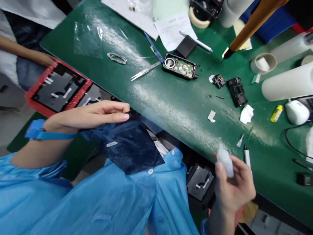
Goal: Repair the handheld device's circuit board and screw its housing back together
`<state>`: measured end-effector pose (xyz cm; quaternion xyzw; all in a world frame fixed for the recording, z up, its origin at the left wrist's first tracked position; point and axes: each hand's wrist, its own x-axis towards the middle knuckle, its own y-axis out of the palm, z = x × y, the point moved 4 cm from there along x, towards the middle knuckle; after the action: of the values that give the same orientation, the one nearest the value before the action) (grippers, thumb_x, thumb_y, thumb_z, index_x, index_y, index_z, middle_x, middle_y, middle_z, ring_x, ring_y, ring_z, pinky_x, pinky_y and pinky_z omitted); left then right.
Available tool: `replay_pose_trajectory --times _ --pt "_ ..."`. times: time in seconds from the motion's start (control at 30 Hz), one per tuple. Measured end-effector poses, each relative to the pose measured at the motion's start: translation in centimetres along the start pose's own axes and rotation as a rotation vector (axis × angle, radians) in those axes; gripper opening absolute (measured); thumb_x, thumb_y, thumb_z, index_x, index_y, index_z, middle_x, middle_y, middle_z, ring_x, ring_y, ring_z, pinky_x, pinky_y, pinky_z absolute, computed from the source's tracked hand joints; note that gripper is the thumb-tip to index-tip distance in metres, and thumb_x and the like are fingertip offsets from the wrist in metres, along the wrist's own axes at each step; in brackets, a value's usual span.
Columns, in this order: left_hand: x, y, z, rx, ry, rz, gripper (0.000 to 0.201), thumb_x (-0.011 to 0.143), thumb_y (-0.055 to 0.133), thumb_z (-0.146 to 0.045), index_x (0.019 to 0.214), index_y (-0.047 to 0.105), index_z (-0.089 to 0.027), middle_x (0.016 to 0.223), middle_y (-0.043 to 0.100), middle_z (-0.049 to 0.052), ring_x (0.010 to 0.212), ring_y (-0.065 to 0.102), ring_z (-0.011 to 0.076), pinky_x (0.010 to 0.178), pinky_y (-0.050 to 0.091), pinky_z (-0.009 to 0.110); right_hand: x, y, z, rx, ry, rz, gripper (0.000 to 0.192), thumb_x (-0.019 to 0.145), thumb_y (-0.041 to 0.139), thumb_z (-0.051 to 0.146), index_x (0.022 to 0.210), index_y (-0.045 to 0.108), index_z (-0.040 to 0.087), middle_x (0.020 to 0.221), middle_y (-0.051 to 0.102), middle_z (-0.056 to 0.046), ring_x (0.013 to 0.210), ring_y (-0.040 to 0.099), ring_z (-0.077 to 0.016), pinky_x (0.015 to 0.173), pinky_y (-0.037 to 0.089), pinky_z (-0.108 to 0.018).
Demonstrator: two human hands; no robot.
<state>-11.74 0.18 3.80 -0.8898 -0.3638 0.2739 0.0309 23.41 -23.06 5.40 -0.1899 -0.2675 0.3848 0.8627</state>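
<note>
Green matting [171,101] covers our workbench, which runs aslant across the view, and we place everything else by the opened black device [180,66] with its bare circuit board lying near the mat's middle. Largest are the white rolls [288,85], well off to that device's right by the mat's far edge. Below and left of the device, off the mat's near edge, we hold a dark blue sheet [129,145] over our blue smock [97,199]; our left hand [90,116] pinches its upper corner, thumb and fingers pressed flat together on it. Farther left of the device sits a red tray [56,88] of black parts, with another person's forearm [26,54] beyond it. Well below and right of the device, at the mat's near edge, our right hand [233,186] curls loosely round a small white bottle [225,160], blurred, fingers partly closed. Scissors [146,69] lie just left of the device, touching its corner. A black camera part [236,92] rests to its right. A white marker [247,157] lies beside our right hand.
</note>
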Motion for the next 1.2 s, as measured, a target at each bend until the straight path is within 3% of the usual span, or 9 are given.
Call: replay_pose_trajectory --times 0.1,0.2,0.43,0.57,0.67,0.77,0.83,0.97,1.2 --pt "0.1 1.2 -2.4 0.073 0.106 0.333 0.051 0.107 0.061 -0.056 0.073 0.050 -0.020 0.073 0.040 -0.006 0.061 0.040 0.0072 0.055 0.035 0.017 2.8 3.1 -1.4 0.130 0.014 -0.069 0.034 0.091 0.091 0.037 0.110 0.068 0.021 0.099 0.085 -0.004 0.097 0.087 -0.0257 0.093 0.067 -0.041" --pt "1.0 2.5 -3.7 0.176 0.199 0.449 0.044 0.111 0.054 -0.049 0.078 0.048 -0.021 0.075 0.043 -0.005 0.064 0.043 0.0096 0.058 0.037 0.020 4.9 5.5 -2.3 0.130 -0.014 -0.065 0.036 0.092 0.090 0.039 0.110 0.064 0.022 0.107 0.084 -0.006 0.108 0.087 -0.0272 0.098 0.068 -0.044" --pt "3.0 4.2 -5.9 0.386 0.377 0.478 0.036 0.115 0.050 -0.042 0.085 0.051 -0.023 0.072 0.052 -0.004 0.064 0.052 0.0131 0.066 0.039 0.026 5.7 6.8 -3.6 0.146 0.025 -0.044 0.040 0.089 0.089 0.039 0.110 0.060 0.023 0.116 0.084 -0.010 0.113 0.085 -0.0279 0.101 0.067 -0.046" --pt "3.2 5.2 -6.1 0.417 0.398 0.511 0.032 0.115 0.050 -0.041 0.090 0.055 -0.023 0.077 0.061 -0.002 0.071 0.061 0.0164 0.069 0.041 0.027 5.7 6.5 -4.0 0.146 0.043 -0.037 0.059 0.083 0.094 0.042 0.122 0.053 0.025 0.127 0.080 -0.011 0.117 0.082 -0.0275 0.099 0.066 -0.047" --pt "3.4 5.7 -5.2 0.379 0.401 0.510 0.032 0.116 0.051 -0.043 0.091 0.058 -0.024 0.078 0.064 -0.002 0.069 0.062 0.0174 0.065 0.041 0.028 5.2 5.4 -2.8 0.124 -0.146 -0.201 0.072 0.081 0.097 0.044 0.136 0.054 0.028 0.141 0.071 -0.009 0.118 0.076 -0.0236 0.094 0.065 -0.041" --pt "3.5 5.8 -4.4 0.323 0.415 0.495 0.033 0.115 0.055 -0.045 0.090 0.061 -0.025 0.076 0.064 -0.002 0.065 0.060 0.0173 0.062 0.040 0.029 3.3 4.5 0.0 0.121 -0.418 -0.337 0.060 0.087 0.093 0.044 0.137 0.064 0.028 0.124 0.070 -0.005 0.106 0.071 -0.0209 0.078 0.063 -0.033" --pt "3.6 5.8 -4.0 0.307 0.404 0.499 0.032 0.114 0.056 -0.045 0.090 0.063 -0.025 0.077 0.065 -0.002 0.066 0.061 0.0173 0.063 0.041 0.029 2.2 5.6 1.7 0.118 -0.399 -0.094 0.054 0.093 0.089 0.041 0.139 0.066 0.027 0.115 0.071 -0.006 0.099 0.072 -0.0220 0.070 0.063 -0.032" --pt "3.3 5.8 -3.7 0.314 0.366 0.545 0.033 0.115 0.054 -0.045 0.093 0.064 -0.023 0.082 0.068 0.000 0.073 0.065 0.0179 0.068 0.043 0.028 0.2 9.2 4.1 0.110 -0.249 0.505 0.046 0.106 0.077 0.039 0.146 0.060 0.024 0.113 0.078 -0.009 0.089 0.078 -0.0205 0.077 0.070 -0.035" --pt "3.0 5.9 -4.1 0.263 0.383 0.576 0.036 0.113 0.060 -0.048 0.089 0.064 -0.022 0.084 0.069 0.000 0.076 0.063 0.0184 0.072 0.045 0.028 0.4 12.1 4.8 0.194 -0.474 0.671 0.004 0.115 0.062 0.023 0.116 0.065 0.020 0.092 0.081 -0.003 0.076 0.079 -0.0143 0.069 0.063 -0.024"
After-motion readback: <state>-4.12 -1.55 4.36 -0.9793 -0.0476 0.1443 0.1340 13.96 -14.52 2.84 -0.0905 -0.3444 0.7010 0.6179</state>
